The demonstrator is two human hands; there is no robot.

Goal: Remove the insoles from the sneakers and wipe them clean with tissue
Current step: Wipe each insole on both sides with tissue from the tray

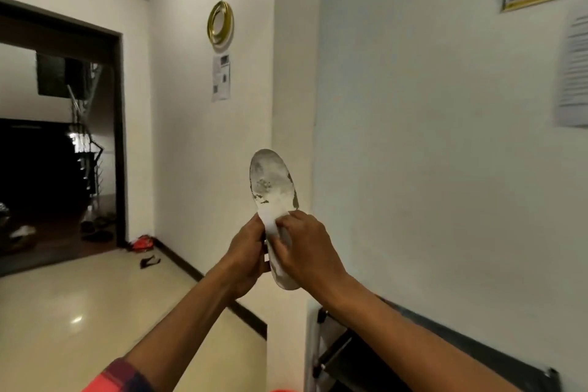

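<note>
Insole (270, 181) is standing almost upright in mid-air at the centre of the frame. Its long axis is running from the heel, low between both hands, up to the soiled toe end, which is leaning slightly toward the upper left. The left hand (246, 251) is wrapping its grip round the lower edge from the left. The right hand (305, 248) is closing its grip from the right, pressing what looks like a white tissue (270, 218) against the middle. The grime is lying above both grips, so the next wipe is probably needing to travel upward. No bench is showing, only a pale wall (429, 137) behind, a glossy floor (63, 312) at lower left, a dark doorway (57, 137) at left and a black rack (343, 353) at lower right.
</note>
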